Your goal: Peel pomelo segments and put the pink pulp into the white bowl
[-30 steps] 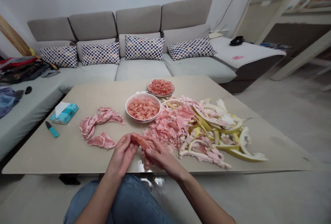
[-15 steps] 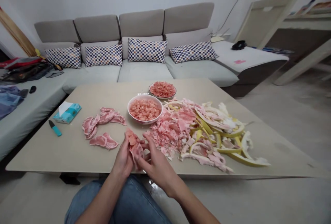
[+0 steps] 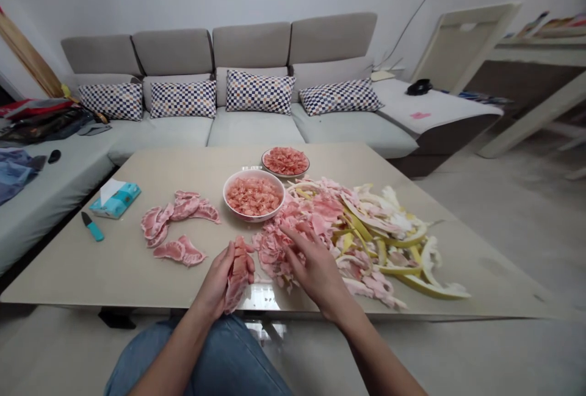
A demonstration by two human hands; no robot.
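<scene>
My left hand [image 3: 216, 281] is wrapped round a pomelo segment [image 3: 237, 277], its pink flesh partly bared and its membrane hanging at the lower end. Over the near side of a heap of pink membrane scraps [image 3: 320, 208] is my right hand [image 3: 318, 271], fingers stretched out and apart, and I see nothing held in it. Just beyond both hands stands a white bowl [image 3: 254, 218] full of peeled pomelo flesh [image 3: 254, 194]. Several unpeeled pomelo segments [image 3: 185, 205] lie on the table left of the bowl.
Yellow-green pomelo rind strips [image 3: 439, 289] spread across the right of the table [image 3: 137, 283]. Behind the bowl sits a plate of pomelo flesh [image 3: 285, 161]. A tissue pack [image 3: 118, 201] and a teal-handled knife [image 3: 94, 228] lie at the left. A sofa [image 3: 256, 124] stands behind.
My right hand has left the segment and moved right, over the membrane heap, its fingers spreading. My left hand still holds the segment, now turned more upright.
</scene>
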